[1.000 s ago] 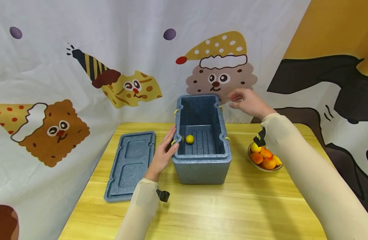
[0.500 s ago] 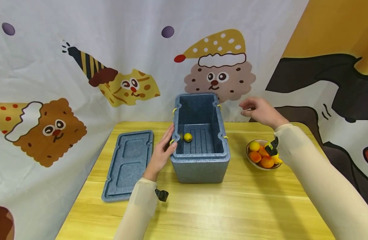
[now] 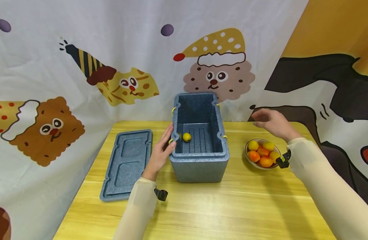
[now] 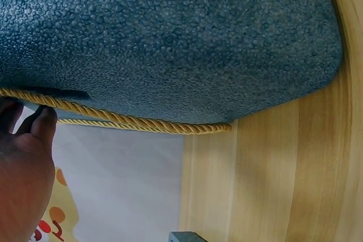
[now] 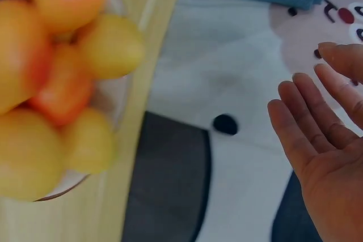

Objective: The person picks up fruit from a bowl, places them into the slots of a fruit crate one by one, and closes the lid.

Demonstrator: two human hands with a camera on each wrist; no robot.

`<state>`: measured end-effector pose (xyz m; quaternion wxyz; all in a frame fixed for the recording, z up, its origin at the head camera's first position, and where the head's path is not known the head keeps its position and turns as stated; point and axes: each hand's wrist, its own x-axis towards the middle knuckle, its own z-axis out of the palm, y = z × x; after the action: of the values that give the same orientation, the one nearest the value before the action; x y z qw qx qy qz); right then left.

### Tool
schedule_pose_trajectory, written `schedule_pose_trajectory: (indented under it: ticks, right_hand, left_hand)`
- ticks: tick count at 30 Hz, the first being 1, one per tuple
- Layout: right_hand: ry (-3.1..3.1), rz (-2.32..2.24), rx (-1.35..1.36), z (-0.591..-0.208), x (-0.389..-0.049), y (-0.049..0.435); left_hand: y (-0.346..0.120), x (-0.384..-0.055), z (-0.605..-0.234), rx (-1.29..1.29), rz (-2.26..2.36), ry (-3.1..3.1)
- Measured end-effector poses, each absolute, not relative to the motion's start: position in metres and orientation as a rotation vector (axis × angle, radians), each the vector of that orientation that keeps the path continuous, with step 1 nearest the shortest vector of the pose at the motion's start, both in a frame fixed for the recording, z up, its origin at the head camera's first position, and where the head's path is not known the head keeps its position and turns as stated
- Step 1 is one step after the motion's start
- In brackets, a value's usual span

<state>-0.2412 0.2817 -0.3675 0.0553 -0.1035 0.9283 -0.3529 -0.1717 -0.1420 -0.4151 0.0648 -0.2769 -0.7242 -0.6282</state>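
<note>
The head view is the only one that looks into the box (image 3: 198, 171): one lemon (image 3: 186, 137) lies on its floor, close to the left wall. The left wrist view shows instead the outside of this wall, with a rope (image 4: 142, 122) stretched along it; from the head, only short yellow pieces appear at the rim. The left hand (image 3: 160, 155) rests on the left side of the box, its fingers lying straight along the wall and its thumb at the rim, without clenching; the left wrist view shows fingertips just at the rope.

The right hand (image 3: 275, 124) holds nothing. It is in the air, beyond the bowl (image 3: 257, 166) and to the right of the box, and the right wrist view lets us see its palm and its loose, separated fingers.

This bowl stands on the table (image 3: 186, 213), right of the box, and contains yellow and orange fruits (image 3: 263, 152), which are somewhat blurred in the right wrist view. The lid (image 3: 128, 163) lies flat on the left, apart from the box.
</note>
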Motion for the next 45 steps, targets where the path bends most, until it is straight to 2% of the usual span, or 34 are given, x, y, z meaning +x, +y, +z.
schedule_pose_trajectory:
  ticks: [16,39,45]
  right_hand:
    - [2.736,-1.069,-0.148,-0.418,-0.222,0.322]
    - [2.768,-1.015,-0.168,-0.447,-0.200,0.338]
    - [2.791,-1.023,-0.249,-0.454,-0.202,0.334]
  left_hand:
    - [-0.143,-0.174,-0.418,-0.837,-1.875,-2.167]
    - [-0.140,-0.178,-0.419,-0.875,-1.916,-2.146]
    - [-0.142,-0.175,-0.419,-0.864,-1.913,-2.129]
